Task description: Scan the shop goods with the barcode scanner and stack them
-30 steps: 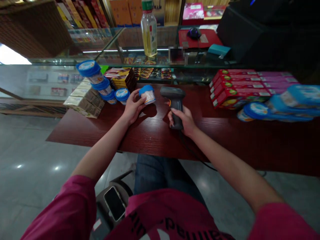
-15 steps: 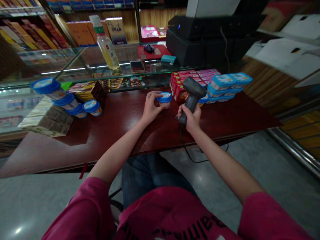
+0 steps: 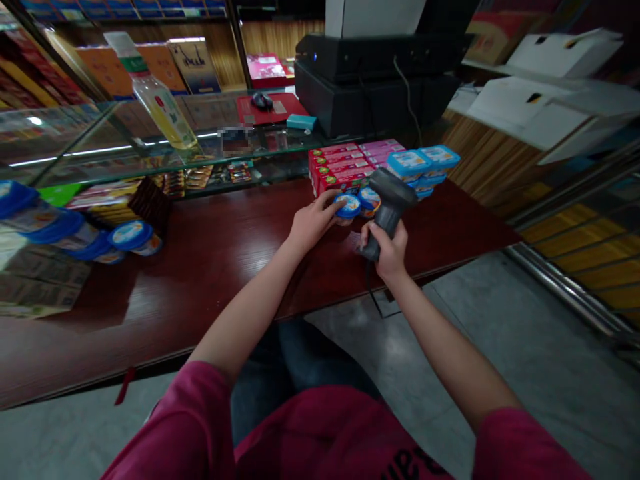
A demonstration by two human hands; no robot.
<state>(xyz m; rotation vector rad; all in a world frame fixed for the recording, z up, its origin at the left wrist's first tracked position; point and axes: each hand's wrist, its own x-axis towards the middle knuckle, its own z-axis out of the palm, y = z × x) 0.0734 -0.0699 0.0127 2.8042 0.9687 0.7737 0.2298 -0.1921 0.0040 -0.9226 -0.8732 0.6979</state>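
Note:
My left hand point(image 3: 316, 221) is closed round the side of a small round tub with a blue lid point(image 3: 348, 207), which stands on the dark red table. Right beside it is a second blue-lidded tub point(image 3: 369, 199), just in front of stacked red boxes point(image 3: 337, 167). In my right hand point(image 3: 391, 250) is a black barcode scanner point(image 3: 390, 200), gripped by its handle, head up. The scanner hides part of the tubs and boxes behind it. Its cable hangs down past the table's front edge.
Rectangular blue-lidded tubs point(image 3: 423, 163) are stacked at the right. On the left stand more round tubs point(image 3: 133, 237) and snack packs point(image 3: 117, 200). A glass counter point(image 3: 210, 157) with a bottle point(image 3: 160, 107) on it runs behind, next to a black machine point(image 3: 370, 87).
My left hand has carried the tub rightward, up beside the other round tub. The scanner stays in my right hand, and the view has turned to the right.

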